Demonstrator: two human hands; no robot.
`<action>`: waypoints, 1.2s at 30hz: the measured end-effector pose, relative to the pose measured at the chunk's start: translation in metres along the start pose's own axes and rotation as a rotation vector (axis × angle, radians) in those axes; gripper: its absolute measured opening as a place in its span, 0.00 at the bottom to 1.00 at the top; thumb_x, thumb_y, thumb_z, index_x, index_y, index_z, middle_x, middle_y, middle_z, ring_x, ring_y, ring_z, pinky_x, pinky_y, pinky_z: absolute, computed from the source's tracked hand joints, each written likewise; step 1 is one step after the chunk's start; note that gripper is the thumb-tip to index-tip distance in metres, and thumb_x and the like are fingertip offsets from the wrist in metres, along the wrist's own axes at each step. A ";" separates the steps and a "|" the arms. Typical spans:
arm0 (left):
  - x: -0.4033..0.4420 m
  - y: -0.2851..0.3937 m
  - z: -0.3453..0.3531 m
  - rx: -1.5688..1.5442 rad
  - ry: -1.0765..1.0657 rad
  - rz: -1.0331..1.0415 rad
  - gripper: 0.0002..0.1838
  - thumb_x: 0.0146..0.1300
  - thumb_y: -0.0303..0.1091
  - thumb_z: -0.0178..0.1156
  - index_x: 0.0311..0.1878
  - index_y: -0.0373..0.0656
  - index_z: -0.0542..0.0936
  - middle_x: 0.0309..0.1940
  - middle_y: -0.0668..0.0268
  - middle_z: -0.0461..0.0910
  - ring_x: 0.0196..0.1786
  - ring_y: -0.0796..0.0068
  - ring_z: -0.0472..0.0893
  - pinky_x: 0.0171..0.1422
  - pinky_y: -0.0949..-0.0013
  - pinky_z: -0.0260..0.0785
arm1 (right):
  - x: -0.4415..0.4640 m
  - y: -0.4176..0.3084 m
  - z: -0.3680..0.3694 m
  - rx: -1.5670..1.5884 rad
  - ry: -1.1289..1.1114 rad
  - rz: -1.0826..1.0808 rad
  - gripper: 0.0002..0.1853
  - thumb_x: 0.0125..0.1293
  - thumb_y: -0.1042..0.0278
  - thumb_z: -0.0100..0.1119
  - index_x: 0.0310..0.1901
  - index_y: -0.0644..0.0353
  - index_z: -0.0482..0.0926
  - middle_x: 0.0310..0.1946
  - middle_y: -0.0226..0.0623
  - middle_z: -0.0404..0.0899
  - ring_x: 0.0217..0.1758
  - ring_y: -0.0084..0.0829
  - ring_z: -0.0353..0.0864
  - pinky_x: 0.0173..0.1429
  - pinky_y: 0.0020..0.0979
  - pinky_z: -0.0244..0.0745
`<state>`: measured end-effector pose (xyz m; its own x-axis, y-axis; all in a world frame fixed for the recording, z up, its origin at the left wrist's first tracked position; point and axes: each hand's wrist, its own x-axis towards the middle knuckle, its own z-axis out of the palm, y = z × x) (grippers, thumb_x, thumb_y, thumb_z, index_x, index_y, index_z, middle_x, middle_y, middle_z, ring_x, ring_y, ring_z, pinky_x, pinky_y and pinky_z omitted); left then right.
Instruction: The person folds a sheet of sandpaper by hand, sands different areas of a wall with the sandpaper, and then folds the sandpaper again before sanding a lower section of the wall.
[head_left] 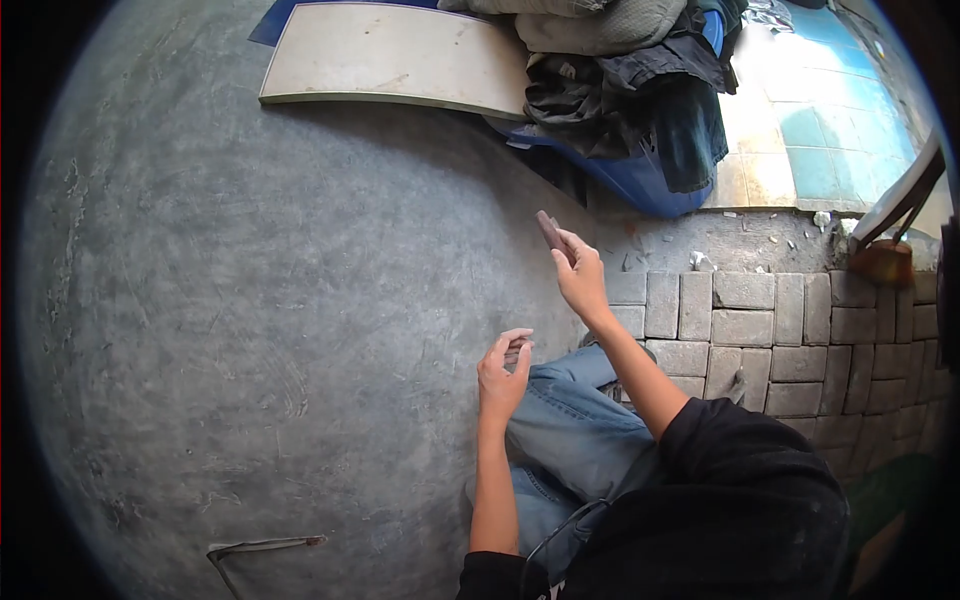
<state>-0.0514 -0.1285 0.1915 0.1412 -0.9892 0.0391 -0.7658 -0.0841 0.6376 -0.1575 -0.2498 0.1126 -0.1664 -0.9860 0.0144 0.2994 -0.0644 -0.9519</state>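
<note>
My right hand [580, 275] is raised in front of the grey cement surface, its fingers pinching a small, flat, brownish-grey strip [546, 227]. The strip points up and away from me; its exact kind is too small to make out. Lower and to the left, my left hand [503, 374] is held over the edge of my jeans [585, 410]. Its fingers are loosely curved with the thumb apart, and nothing shows between them. Pale dust coats the fingertips of both hands.
A pale curved board [395, 58] lies at the top, beside a pile of dark clothes [630, 85] on a blue plastic thing [660, 195]. Brick paving [745, 325] runs along the right, below blue tiles [835, 150]. A thin bent strip [265, 545] is at lower left.
</note>
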 end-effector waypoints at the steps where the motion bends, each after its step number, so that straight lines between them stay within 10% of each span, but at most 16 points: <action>1: 0.004 -0.007 0.005 -0.016 -0.023 0.000 0.10 0.59 0.25 0.55 0.44 0.38 0.77 0.36 0.60 0.81 0.38 0.71 0.82 0.43 0.71 0.73 | 0.004 -0.002 -0.003 -0.048 0.014 -0.017 0.18 0.58 0.74 0.52 0.52 0.66 0.73 0.43 0.55 0.77 0.49 0.48 0.78 0.51 0.36 0.71; 9: 0.046 -0.074 0.087 -0.276 -0.278 -0.150 0.13 0.57 0.21 0.53 0.46 0.37 0.75 0.34 0.60 0.80 0.38 0.71 0.81 0.42 0.71 0.72 | 0.019 0.018 0.020 -0.372 -0.111 -0.077 0.18 0.57 0.73 0.54 0.50 0.64 0.75 0.40 0.55 0.78 0.44 0.49 0.79 0.48 0.35 0.72; 14: 0.076 -0.157 0.173 -0.050 -0.282 0.140 0.15 0.57 0.31 0.53 0.46 0.33 0.72 0.35 0.47 0.79 0.41 0.56 0.81 0.44 0.61 0.73 | 0.030 0.054 0.038 -0.469 -0.216 -0.060 0.18 0.57 0.73 0.54 0.50 0.65 0.75 0.38 0.55 0.78 0.42 0.49 0.80 0.45 0.34 0.72; 20: 0.068 -0.191 0.210 -0.836 -0.396 -0.500 0.13 0.57 0.36 0.58 0.44 0.40 0.75 0.32 0.54 0.80 0.35 0.59 0.82 0.39 0.63 0.73 | 0.080 0.078 0.089 -0.431 -0.198 -0.198 0.18 0.56 0.74 0.52 0.50 0.63 0.75 0.39 0.54 0.78 0.38 0.46 0.80 0.42 0.35 0.72; 22: 0.075 -0.192 0.206 -0.461 -0.312 -0.213 0.15 0.56 0.38 0.60 0.44 0.41 0.76 0.34 0.55 0.81 0.38 0.55 0.81 0.42 0.59 0.72 | 0.096 0.092 0.117 -0.335 -0.176 -0.295 0.18 0.57 0.74 0.51 0.51 0.62 0.75 0.41 0.55 0.77 0.40 0.44 0.81 0.44 0.34 0.72; 28: 0.100 -0.165 0.194 -0.615 -0.155 -0.152 0.19 0.53 0.41 0.63 0.43 0.38 0.75 0.39 0.51 0.80 0.46 0.47 0.77 0.48 0.55 0.69 | 0.124 0.087 0.192 -0.313 -0.133 -0.151 0.20 0.57 0.76 0.49 0.53 0.62 0.73 0.42 0.56 0.76 0.47 0.44 0.79 0.51 0.32 0.70; 30: 0.098 -0.166 0.195 -0.598 -0.134 -0.132 0.19 0.53 0.40 0.62 0.44 0.39 0.75 0.40 0.50 0.79 0.47 0.47 0.77 0.48 0.56 0.70 | 0.123 0.104 0.207 -0.353 -0.143 -0.413 0.25 0.56 0.79 0.48 0.58 0.61 0.68 0.37 0.59 0.76 0.42 0.43 0.81 0.49 0.31 0.71; 32: 0.097 -0.165 0.194 -0.575 -0.151 -0.186 0.18 0.53 0.38 0.61 0.44 0.39 0.75 0.40 0.50 0.79 0.47 0.47 0.77 0.47 0.55 0.70 | 0.128 0.096 0.211 -0.392 -0.214 -0.294 0.25 0.59 0.76 0.44 0.61 0.64 0.65 0.51 0.43 0.76 0.55 0.32 0.74 0.60 0.26 0.62; 34: 0.096 -0.155 0.187 -0.695 -0.090 -0.038 0.17 0.53 0.38 0.60 0.43 0.39 0.75 0.37 0.48 0.79 0.45 0.46 0.77 0.47 0.54 0.70 | 0.158 0.089 0.216 0.326 -0.181 0.448 0.29 0.66 0.61 0.40 0.65 0.69 0.56 0.57 0.51 0.69 0.64 0.37 0.64 0.66 0.32 0.53; 36: 0.098 -0.151 0.187 -0.551 -0.160 -0.101 0.17 0.53 0.39 0.61 0.42 0.38 0.76 0.35 0.48 0.79 0.42 0.46 0.78 0.44 0.54 0.71 | 0.163 0.088 0.220 0.303 -0.287 0.423 0.35 0.69 0.50 0.33 0.66 0.73 0.50 0.68 0.43 0.52 0.73 0.35 0.46 0.71 0.31 0.38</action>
<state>-0.0393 -0.2356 -0.0449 0.0675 -0.9890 -0.1316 -0.3079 -0.1461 0.9401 0.0487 -0.4505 0.0985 0.2741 -0.9350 -0.2251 0.5458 0.3439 -0.7641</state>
